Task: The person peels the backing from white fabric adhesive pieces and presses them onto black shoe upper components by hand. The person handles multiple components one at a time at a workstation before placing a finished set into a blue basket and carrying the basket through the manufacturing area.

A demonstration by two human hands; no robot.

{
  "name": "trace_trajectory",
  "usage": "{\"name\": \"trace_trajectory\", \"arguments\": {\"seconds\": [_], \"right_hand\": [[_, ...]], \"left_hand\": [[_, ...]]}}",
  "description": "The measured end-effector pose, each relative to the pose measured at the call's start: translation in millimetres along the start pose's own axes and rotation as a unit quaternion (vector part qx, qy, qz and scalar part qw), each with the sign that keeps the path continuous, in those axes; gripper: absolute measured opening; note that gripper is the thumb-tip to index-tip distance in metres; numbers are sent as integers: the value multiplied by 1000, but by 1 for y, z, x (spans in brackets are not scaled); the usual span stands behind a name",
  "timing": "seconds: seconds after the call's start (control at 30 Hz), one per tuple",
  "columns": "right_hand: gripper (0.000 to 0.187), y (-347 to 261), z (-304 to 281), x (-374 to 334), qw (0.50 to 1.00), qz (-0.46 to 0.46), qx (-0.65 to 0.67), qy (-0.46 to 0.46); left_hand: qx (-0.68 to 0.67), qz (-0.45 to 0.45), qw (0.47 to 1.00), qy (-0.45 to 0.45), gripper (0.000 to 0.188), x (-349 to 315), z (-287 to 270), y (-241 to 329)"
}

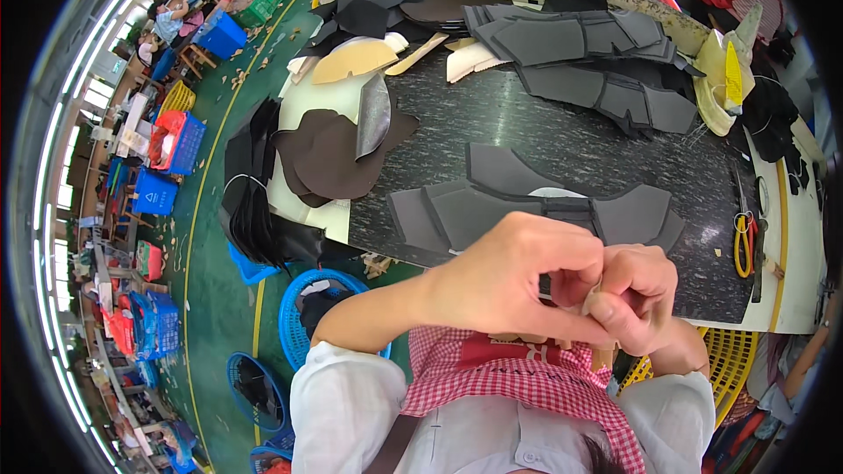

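My left hand (518, 274) and my right hand (634, 294) meet in front of my chest, above the near edge of the table. Fingertips of both are pinched closed against each other. Whatever lies between them is too small or hidden to make out. Just beyond the hands, dark grey cut foam pieces (496, 218) lie on the black speckled tabletop (430, 136), partly covered by my fingers. Yellow-handled scissors (744, 241) rest to the right of my right hand.
Stacked grey foam pieces (562, 39) lie at the back. Brown sheet pieces (329, 158) sit at the left, near a tied black bundle (246, 184). A yellow-white roundish object (720, 83) stands far right. Blue baskets (294, 316) and a yellow basket (733, 364) flank me below the table.
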State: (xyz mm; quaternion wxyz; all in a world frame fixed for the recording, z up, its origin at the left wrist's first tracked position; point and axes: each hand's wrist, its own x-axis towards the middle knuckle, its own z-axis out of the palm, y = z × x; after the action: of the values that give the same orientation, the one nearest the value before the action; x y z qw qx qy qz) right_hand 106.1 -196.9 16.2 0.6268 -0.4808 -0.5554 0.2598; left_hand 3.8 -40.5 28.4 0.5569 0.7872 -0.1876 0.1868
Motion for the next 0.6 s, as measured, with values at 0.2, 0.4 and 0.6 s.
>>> {"name": "trace_trajectory", "arguments": {"seconds": [0.2, 0.4, 0.6], "right_hand": [[14, 23, 11, -22, 997, 40, -7, 68], [18, 64, 14, -124, 946, 70, -290, -126], [25, 11, -8, -58, 980, 167, -100, -53]], "left_hand": [[-489, -56, 853, 176, 22, -24, -3, -32], [-517, 94, 835, 162, 12, -35, -36, -52], [-6, -113, 992, -58, 48, -36, 39, -15]]}}
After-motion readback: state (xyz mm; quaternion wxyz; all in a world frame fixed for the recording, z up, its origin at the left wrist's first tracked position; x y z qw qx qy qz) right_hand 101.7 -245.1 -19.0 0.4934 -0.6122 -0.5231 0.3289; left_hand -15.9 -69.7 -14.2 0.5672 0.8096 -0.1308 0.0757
